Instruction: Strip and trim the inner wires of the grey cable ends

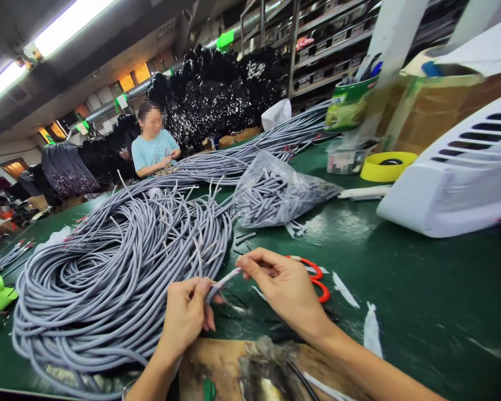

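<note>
My left hand (pixel 187 314) is closed around the end of a grey cable (pixel 223 283) just above the table's near edge. My right hand (pixel 284 287) pinches the cable's pale tip between thumb and fingers, a little right of the left hand. A large coil of grey cables (pixel 108 278) lies to the left, touching my left hand's side. Red-handled scissors (pixel 319 278) lie on the green table (pixel 421 301) just behind my right hand.
A clear bag of short grey sleeve pieces (pixel 275 192) lies behind the coil. A white machine housing (pixel 463 172), yellow tape roll (pixel 386 165) and cardboard box (pixel 442 100) stand right. White scraps (pixel 371 328) litter the table. A person in a light blue shirt (pixel 154 147) works opposite.
</note>
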Motion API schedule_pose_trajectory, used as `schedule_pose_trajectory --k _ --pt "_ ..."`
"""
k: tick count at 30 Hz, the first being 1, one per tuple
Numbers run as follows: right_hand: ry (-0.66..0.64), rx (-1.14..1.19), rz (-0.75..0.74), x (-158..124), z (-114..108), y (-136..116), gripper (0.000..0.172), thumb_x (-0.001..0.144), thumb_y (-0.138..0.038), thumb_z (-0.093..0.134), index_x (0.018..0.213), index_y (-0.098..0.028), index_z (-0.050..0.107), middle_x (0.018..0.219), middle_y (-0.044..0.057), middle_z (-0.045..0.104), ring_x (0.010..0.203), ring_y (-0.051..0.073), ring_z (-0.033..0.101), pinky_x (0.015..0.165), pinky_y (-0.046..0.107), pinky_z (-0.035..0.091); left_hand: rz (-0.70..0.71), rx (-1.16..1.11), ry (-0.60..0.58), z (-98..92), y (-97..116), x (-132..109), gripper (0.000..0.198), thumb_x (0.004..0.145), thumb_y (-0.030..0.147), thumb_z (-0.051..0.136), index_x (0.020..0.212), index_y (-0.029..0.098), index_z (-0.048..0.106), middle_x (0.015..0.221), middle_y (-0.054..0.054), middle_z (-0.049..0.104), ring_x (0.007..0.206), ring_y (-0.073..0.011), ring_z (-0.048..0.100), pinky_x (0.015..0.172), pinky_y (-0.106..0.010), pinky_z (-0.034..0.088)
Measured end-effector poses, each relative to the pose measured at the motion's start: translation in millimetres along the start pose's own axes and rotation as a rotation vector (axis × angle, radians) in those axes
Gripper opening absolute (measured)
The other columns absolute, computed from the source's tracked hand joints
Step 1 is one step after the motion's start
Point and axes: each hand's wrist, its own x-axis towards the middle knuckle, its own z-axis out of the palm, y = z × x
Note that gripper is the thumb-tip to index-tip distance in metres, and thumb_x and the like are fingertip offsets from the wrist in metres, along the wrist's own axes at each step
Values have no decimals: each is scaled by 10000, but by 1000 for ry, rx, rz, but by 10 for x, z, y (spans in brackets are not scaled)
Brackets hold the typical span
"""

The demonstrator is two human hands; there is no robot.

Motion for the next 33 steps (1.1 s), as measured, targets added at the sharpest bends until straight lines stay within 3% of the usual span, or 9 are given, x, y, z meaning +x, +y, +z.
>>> schedule_pose_trajectory --k 8,13,14,15,18,20,22,27,33 --pt "90 -57 -89 -5 7 39 344 739 -473 547 570 -173 556 454 7 533 379 104 449 357 207 338 32 285 336 -222 25 16 398 824 413 404 581 151 579 412 2 551 329 -116 527 374 -196 388" --pt "38 80 -154 -20 -21 -75 307 744 -435 573 582 -175 562 487 7 559 413 114 514 371 198 395 136 82 878 -526 30 106 344 790 442 475 672 144 599 524 -10 610 452 -146 608 489 -244 489" --pt "6 110 -172 -26 -31 -101 301 748 -427 576 584 -175 566 495 8 570 425 117 532 382 196 412 169 -47 851 -530 55 129 353 762 468 512 702 133 611 568 -21 629 492 -154 626 522 -260 509" --pt "-29 131 -189 -31 -40 -124 295 752 -418 578 586 -174 572 501 11 583 436 120 548 393 194 427 173 -162 709 -503 92 150 369 722 486 563 724 123 627 614 -37 648 542 -165 643 557 -274 521" --pt "-124 147 -242 -46 -67 -162 282 764 -400 580 603 -170 602 510 19 620 450 125 576 421 191 456 124 -359 81 -282 262 190 400 649 469 673 809 102 683 786 -95 682 739 -198 657 676 -286 519" --pt "-154 135 -266 -49 -84 -164 288 766 -406 580 608 -167 619 496 18 624 432 122 567 416 191 454 49 -413 -217 -117 387 194 474 632 483 688 914 104 688 755 -91 671 647 -170 637 598 -269 510" --pt "-145 97 -272 -44 -102 -156 310 761 -423 580 592 -167 625 466 12 608 404 116 542 397 194 435 -26 -386 -354 -13 467 182 510 612 479 705 947 94 690 633 -54 630 458 -90 540 455 -209 438" --pt "-76 -37 -224 8 -132 -131 339 760 -431 568 554 -167 622 464 16 603 399 117 518 380 205 403 -103 -334 -210 -20 376 138 481 555 494 732 744 51 727 469 1 499 364 -15 324 361 -165 213" --pt "-202 -158 -375 0 -124 -172 219 796 -318 527 692 -171 650 595 31 643 486 122 541 466 224 417 150 -146 -2 -75 236 108 378 698 457 629 643 96 726 441 14 458 405 -49 328 413 -195 250"
